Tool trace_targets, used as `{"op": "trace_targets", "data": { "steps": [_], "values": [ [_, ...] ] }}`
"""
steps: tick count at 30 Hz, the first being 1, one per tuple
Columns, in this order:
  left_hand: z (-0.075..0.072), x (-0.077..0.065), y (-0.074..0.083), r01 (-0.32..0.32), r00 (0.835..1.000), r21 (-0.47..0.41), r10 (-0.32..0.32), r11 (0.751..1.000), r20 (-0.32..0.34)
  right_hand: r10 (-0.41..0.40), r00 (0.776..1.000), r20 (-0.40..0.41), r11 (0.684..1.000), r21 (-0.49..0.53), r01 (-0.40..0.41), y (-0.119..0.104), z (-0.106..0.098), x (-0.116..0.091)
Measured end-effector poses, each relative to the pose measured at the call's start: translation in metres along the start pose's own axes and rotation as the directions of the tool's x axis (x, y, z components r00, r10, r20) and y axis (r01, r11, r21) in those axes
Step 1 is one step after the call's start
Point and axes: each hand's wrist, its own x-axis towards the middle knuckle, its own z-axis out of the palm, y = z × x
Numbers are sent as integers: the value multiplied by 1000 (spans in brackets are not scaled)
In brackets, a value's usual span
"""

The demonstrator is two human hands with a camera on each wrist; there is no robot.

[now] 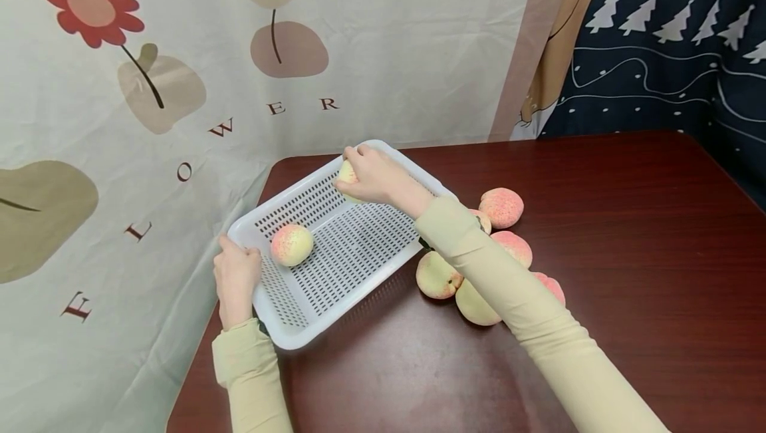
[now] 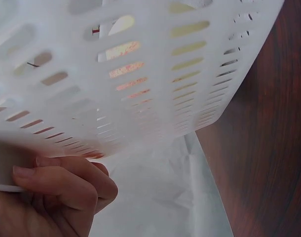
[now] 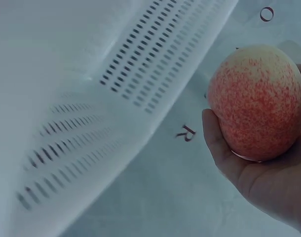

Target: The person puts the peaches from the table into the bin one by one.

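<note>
A white perforated plastic basket (image 1: 353,247) has its left end gripped by my left hand (image 1: 237,280). Curled fingers (image 2: 66,182) of that hand show under the rim in the left wrist view, where the basket's slotted underside is visible, raised off the table at this end. One peach (image 1: 292,245), yellow with a red blush, lies inside near the left end. My right hand (image 1: 383,177) holds another peach (image 3: 259,101) over the basket's far side. The right wrist view shows thumb and fingers around that peach, its red-speckled face turned to the camera.
Several peaches sit in a cluster on the dark red wooden table right of the basket, among them a pink one (image 1: 501,207) and a greenish one (image 1: 439,275). My right forearm partly covers them. A flower-printed cloth (image 1: 407,74) hangs behind the table.
</note>
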Motion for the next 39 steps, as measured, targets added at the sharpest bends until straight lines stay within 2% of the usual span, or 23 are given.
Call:
{"op": "trace_targets", "data": {
  "steps": [7,10,14,22,29,39],
  "values": [
    [0,0,-3,5,1000,3,-5,1000,11,-7,999,48,996,-91,11,-11,1,8],
    [0,1,-3,4,1000,5,-4,1000,10,2,995,101,997,-82,6,-15,6,13],
    [-1,1,-4,8,1000,5,-8,1000,10,22,980,200,999,-38,-14,-20,16,21],
    [0,0,-1,-9,1000,5,9,1000,0,36,944,327,997,-73,-13,-33,35,33],
    [0,-1,0,-2,1000,-1,2,1000,-8,21,931,365,985,-169,45,-42,44,36],
    [1,2,-1,-17,1000,2,17,1000,-22,37,921,388,969,-238,62,-43,63,36]
  ]
}}
